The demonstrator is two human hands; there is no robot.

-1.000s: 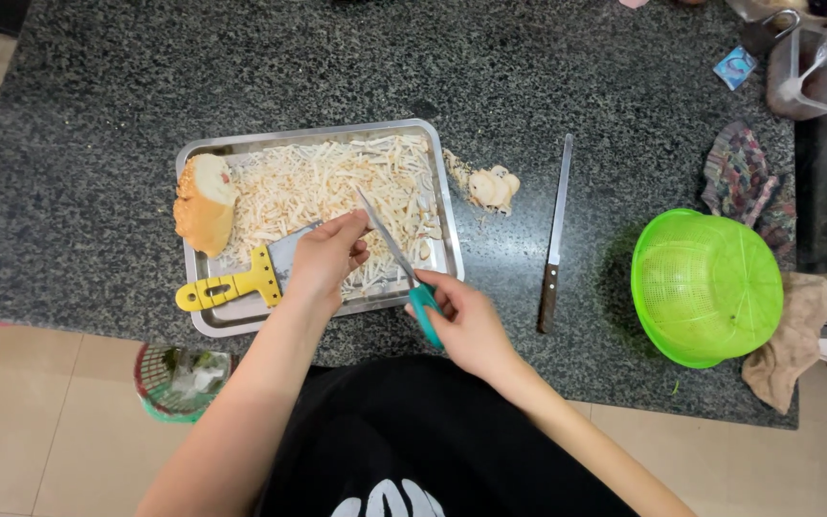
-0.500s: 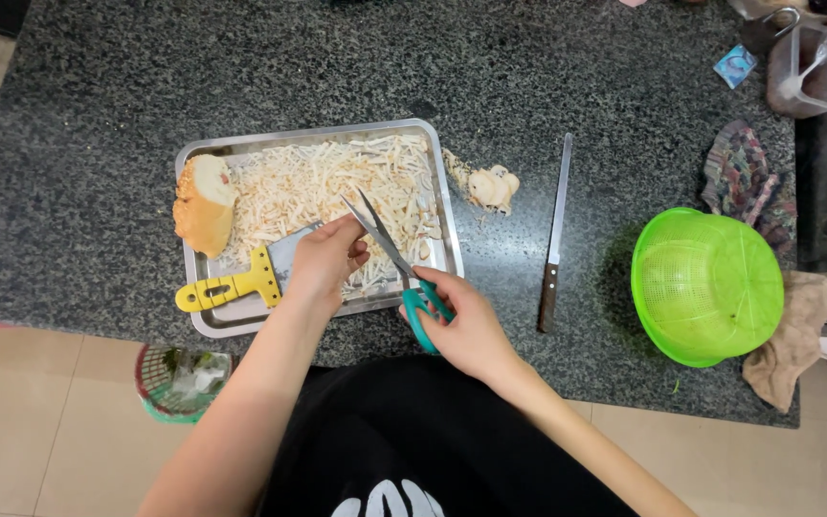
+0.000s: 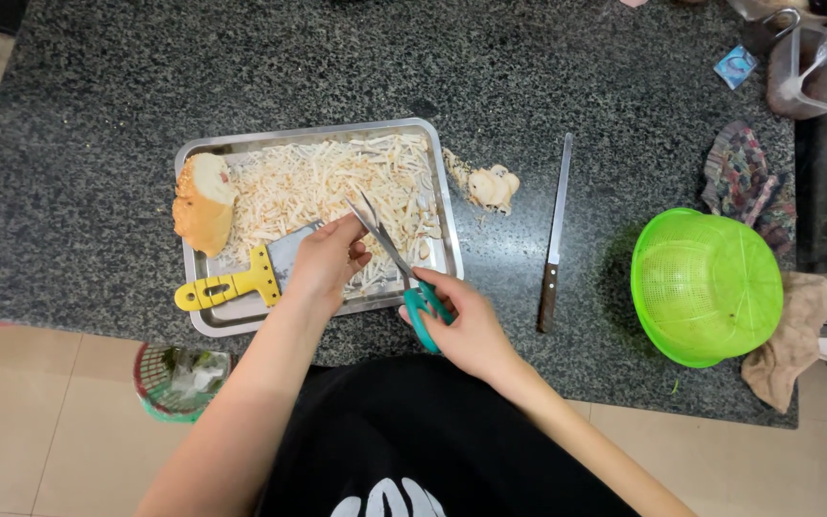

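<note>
Here right hand (image 3: 466, 330) holds open scissors (image 3: 396, 258) over tray (image 3: 205, 321)

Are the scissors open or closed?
Open. The scissors in the right hand show two blades spread apart in a V over the tray.

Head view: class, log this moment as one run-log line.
left hand: in tray, on shreds | right hand: holds scissors, blades open over tray | scraper: in tray | knife: on counter
</note>
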